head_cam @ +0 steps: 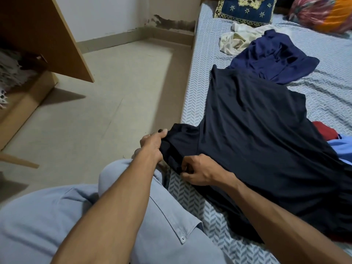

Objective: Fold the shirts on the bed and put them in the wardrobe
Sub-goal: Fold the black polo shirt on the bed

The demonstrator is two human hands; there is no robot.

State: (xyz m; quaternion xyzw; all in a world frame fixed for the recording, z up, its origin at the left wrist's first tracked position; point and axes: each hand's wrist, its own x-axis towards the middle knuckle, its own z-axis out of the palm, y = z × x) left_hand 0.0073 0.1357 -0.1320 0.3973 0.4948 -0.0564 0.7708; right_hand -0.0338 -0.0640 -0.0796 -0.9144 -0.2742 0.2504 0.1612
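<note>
Both hands, left hand (pixel 152 143) and right hand (pixel 198 172), pinch the smooth dark navy shirt's (pixel 257 134) bunched sleeve.

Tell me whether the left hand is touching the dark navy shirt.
Touching. The head view shows the left hand pinching the edge of the dark navy shirt's sleeve, which hangs off the bed.

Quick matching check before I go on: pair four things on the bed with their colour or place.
1. shirt held by both hands
2. shirt lying beyond it
3. crumpled cloth
4. pillow

a. cream white
b. blue with yellow pattern, at the head of the bed
c. very dark navy, spread out
d. brighter navy blue

Pairs: 1-c, 2-d, 3-a, 4-b
</note>
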